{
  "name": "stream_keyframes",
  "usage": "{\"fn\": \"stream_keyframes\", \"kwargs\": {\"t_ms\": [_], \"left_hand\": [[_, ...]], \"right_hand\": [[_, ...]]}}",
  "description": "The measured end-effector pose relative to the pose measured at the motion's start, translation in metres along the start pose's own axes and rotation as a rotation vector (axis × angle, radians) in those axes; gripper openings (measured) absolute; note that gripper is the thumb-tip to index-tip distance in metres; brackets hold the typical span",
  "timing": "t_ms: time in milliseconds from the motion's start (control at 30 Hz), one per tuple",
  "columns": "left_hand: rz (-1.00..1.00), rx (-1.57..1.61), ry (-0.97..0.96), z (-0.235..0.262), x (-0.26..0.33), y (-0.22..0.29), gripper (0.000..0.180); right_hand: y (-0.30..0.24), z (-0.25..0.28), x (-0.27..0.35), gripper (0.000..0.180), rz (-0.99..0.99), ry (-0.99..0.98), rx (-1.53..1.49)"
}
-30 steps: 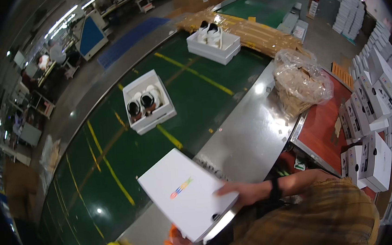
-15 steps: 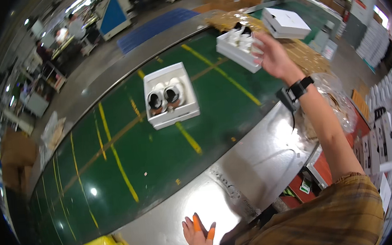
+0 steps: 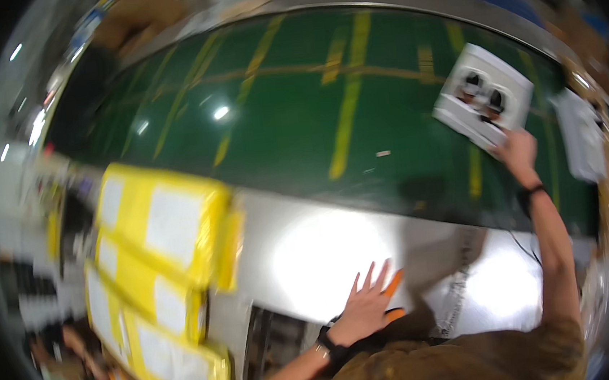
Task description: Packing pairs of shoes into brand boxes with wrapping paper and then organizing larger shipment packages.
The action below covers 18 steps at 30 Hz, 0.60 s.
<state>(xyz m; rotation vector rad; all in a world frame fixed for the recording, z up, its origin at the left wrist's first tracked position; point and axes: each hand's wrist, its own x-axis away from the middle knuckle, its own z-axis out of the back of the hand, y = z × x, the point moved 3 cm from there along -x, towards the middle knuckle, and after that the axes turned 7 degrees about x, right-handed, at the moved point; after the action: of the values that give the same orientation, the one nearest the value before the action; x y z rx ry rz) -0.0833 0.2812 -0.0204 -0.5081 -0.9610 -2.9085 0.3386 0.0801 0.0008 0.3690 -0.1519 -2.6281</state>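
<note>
Head view, blurred shoes (image 3: 492, 105), box (image 3: 461, 121) partly hidden

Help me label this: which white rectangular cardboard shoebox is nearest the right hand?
The white shoebox holding two dark-lined shoes, the right hand at its near edge. The other white shoebox, farther right, is untouched.
</note>
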Motion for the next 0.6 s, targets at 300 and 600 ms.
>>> {"fn": "stream_keyframes", "kwargs": {"t_ms": [300,600], "left_hand": [[-0.014,0.389,0.510,0.073,-0.016,0.043,0.092],[-0.340,-0.128,0.728,0.015,0.028,0.040,0.073]], "right_hand": [[-0.003,0.102,0.137,0.039,0.292,0.123,-0.249],[-0.095,0.145,0.275,0.038,0.480,0.222,-0.550]]}}
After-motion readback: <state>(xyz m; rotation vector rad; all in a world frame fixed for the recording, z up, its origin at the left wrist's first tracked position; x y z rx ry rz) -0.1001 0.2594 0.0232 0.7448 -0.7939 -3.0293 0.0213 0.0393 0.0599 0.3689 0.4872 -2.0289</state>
